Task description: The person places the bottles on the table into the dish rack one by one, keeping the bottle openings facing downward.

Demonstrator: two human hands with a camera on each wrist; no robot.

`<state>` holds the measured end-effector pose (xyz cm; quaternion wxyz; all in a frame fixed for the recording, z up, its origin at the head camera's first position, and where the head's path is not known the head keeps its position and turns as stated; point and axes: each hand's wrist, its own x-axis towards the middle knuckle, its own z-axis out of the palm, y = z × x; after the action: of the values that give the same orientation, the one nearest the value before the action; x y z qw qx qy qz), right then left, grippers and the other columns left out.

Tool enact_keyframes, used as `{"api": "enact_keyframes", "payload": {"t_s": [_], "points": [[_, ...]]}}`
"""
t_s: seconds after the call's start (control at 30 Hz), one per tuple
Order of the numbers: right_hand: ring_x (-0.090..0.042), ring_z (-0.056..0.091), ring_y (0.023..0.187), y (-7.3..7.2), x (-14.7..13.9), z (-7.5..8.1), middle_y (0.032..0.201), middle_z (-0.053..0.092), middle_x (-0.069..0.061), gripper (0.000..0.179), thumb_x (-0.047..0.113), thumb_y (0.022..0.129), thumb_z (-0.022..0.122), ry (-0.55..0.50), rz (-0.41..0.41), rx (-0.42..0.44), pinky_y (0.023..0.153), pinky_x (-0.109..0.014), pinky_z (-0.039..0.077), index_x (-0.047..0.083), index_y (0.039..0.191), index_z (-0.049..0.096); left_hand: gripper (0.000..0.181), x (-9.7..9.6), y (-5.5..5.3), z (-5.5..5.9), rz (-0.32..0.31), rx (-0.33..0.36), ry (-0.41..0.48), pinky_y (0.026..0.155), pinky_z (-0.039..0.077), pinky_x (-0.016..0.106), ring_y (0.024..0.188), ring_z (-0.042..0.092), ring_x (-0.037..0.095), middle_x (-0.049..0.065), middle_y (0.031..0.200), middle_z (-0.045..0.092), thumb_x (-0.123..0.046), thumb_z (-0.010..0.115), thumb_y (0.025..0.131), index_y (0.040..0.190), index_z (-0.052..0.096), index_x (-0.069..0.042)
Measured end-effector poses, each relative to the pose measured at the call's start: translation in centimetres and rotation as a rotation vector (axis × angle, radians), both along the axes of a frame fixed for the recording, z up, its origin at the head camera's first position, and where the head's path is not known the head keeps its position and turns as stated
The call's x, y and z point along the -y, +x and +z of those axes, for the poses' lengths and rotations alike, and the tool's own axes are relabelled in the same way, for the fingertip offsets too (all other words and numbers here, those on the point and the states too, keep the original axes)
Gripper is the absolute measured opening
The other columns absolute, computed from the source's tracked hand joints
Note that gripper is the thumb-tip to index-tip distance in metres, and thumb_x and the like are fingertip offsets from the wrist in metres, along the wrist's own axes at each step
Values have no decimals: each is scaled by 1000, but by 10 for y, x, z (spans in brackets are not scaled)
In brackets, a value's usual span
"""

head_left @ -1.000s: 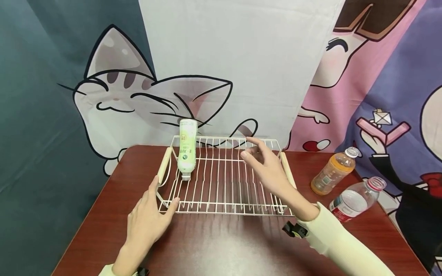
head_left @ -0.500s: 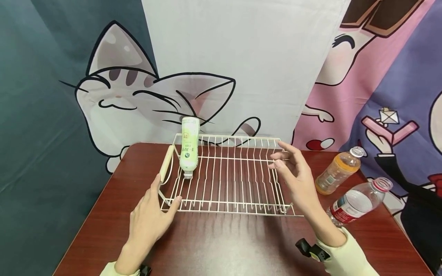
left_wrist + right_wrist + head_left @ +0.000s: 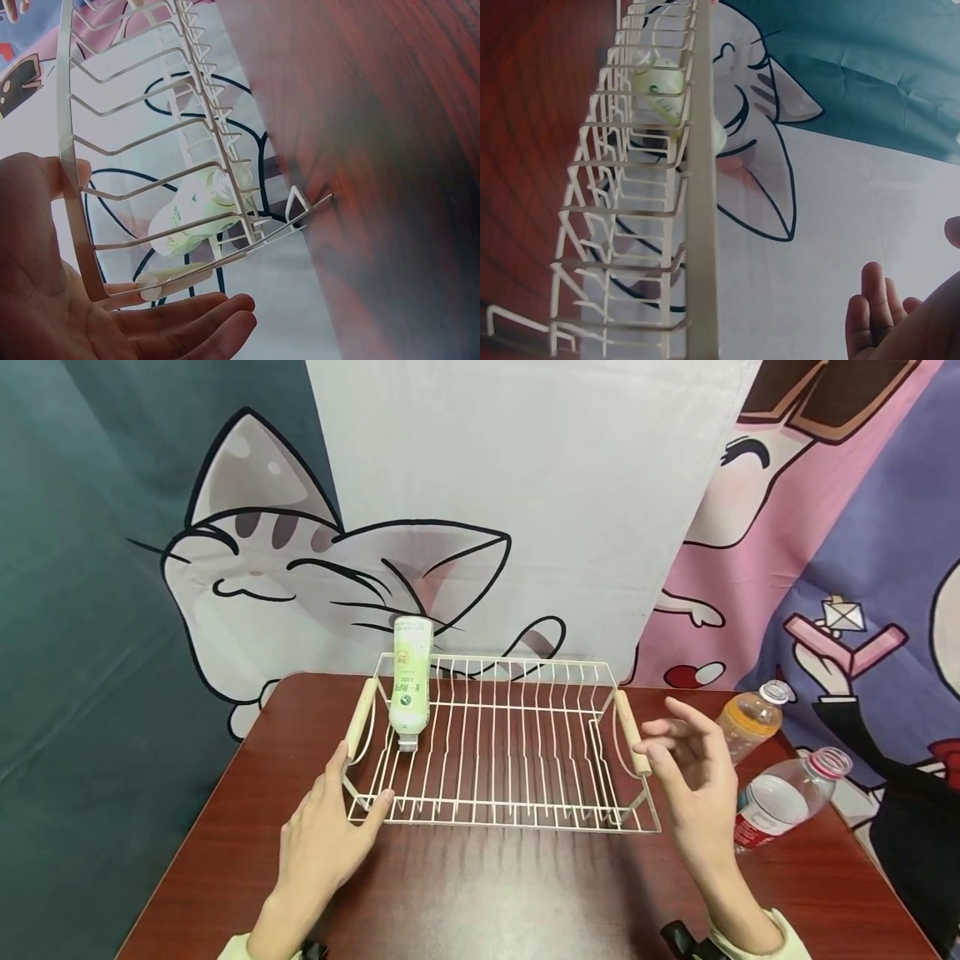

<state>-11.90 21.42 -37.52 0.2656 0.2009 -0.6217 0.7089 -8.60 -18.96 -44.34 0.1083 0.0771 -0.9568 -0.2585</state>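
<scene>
A white wire rack with two pale wooden handles stands on the table. A light green bottle lies tilted in its left part, cap end toward me, base above the back rim. My left hand rests at the rack's front left corner, thumb by the front rim, fingers fairly straight along the left handle. In the left wrist view the thumb tip reaches over the rim. My right hand is beside the right handle, fingers loosely bent and holding nothing; in the right wrist view it stands apart from the rack.
To the right stand an orange drink bottle, partly behind my right hand, and a clear bottle with a red-and-white label and a red-ringed neck. A cartoon-printed cloth hangs behind the red-brown table.
My right hand has moved right, from over the rack to outside its right handle, uncovering that handle. My left hand and the green bottle have stayed in place.
</scene>
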Motion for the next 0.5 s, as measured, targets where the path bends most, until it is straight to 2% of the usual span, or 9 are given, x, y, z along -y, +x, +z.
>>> {"api": "enact_keyframes", "payload": {"t_s": [0.23,0.5], "points": [[-17,75,97,14,-10,-9,114,74,-12,53,-24,98,59,-79,-63,-50,92,-21,57,-13,149,55,95,1,-1,1,-4,5,1,93,53,74,129,65,54,27,154,60,-64,65,104,178,23,-22],[-22,74,96,24,-23,-22,110,75,-18,54,-34,91,58,-200,-118,-134,90,-24,61,-22,143,54,95,0,0,0,-4,4,6,92,53,75,129,65,54,27,154,61,-65,65,104,178,24,-23]]}}
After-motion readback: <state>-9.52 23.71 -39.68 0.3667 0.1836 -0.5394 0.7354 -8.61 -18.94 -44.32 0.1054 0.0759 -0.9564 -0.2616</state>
